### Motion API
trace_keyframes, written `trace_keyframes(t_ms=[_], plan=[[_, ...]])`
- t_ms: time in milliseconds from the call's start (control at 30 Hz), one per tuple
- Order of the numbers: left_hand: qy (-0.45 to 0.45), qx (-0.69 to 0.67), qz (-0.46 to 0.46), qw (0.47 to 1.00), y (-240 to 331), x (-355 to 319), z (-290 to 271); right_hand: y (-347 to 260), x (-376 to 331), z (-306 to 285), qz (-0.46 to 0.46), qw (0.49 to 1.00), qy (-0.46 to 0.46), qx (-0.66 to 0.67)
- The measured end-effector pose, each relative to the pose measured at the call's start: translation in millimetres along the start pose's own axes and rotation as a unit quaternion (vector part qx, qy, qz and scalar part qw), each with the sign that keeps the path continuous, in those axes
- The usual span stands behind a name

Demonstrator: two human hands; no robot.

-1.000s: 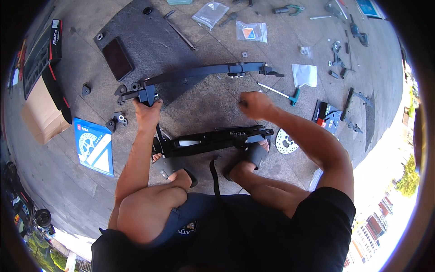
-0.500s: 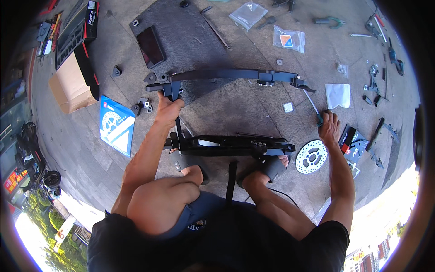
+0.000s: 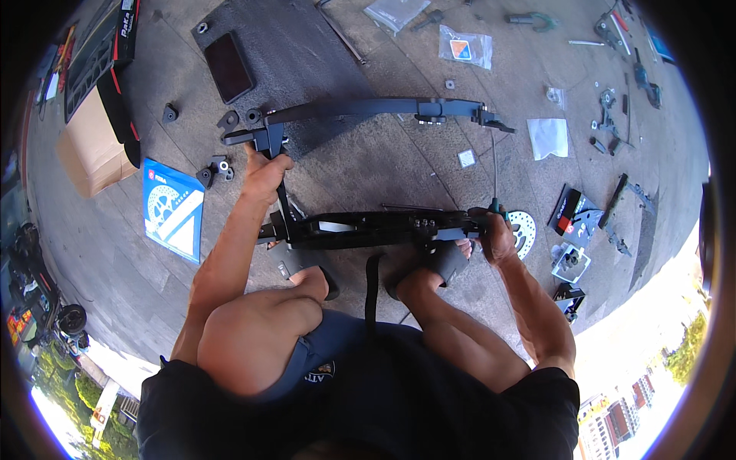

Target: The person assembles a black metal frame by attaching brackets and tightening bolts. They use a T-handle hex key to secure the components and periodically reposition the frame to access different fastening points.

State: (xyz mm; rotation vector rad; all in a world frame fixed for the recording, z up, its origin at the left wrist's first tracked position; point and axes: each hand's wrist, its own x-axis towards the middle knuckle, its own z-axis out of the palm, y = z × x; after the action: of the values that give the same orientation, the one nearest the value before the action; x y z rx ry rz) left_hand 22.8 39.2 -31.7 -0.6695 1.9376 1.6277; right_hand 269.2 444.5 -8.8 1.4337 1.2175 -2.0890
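Most fingers of the left hand (image 3: 266,178) are hidden behind the bracket of the black metal frame (image 3: 345,228). The right hand (image 3: 498,239) covers much of the green-handled tool (image 3: 494,170) and part of the pale brake disc (image 3: 528,230); whether the tool's tip touches the frame cannot be told. The frame also hides part of the right sandal (image 3: 448,262). Toward the far edge of the pavement (image 3: 406,176), the picture cuts off the dark mat (image 3: 307,77), a metal bar (image 3: 343,33) and a clear bag (image 3: 397,11). Near the pavement's right edge, several metal parts (image 3: 608,102) are too small to identify.
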Motion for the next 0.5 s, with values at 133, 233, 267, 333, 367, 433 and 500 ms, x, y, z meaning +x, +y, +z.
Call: trace_keyframes(t_ms=[133,233,267,333,367,433,500], plan=[[0.007,0.022,-0.008,1.000,-5.6,-3.0,-1.7,1.9,-6.7,13.9,-0.087,0.995,0.047,-0.028],[-0.029,-0.030,-0.049,0.998,-5.5,-8.7,-6.7,-24.5,-39.4,20.6,-0.117,0.987,0.041,-0.101],[-0.040,-0.050,-0.054,0.997,-2.8,-7.2,-7.5,-37.8,-56.5,24.8,-0.164,0.982,0.005,-0.091],[-0.039,-0.105,-0.078,0.991,-0.9,-9.8,-3.7,-70.3,-92.0,36.7,-0.201,0.972,0.009,-0.126],[-0.050,-0.133,-0.089,0.986,1.5,-9.8,-1.4,-84.3,-108.8,46.5,-0.251,0.962,-0.007,-0.109],[-0.068,-0.165,-0.109,0.978,7.0,-9.5,2.5,-115.9,-145.6,66.3,-0.301,0.934,-0.021,-0.193],[-0.098,-0.223,-0.100,0.965,11.6,-7.2,9.4,-141.9,-172.1,90.1,-0.367,0.878,-0.003,-0.306]])
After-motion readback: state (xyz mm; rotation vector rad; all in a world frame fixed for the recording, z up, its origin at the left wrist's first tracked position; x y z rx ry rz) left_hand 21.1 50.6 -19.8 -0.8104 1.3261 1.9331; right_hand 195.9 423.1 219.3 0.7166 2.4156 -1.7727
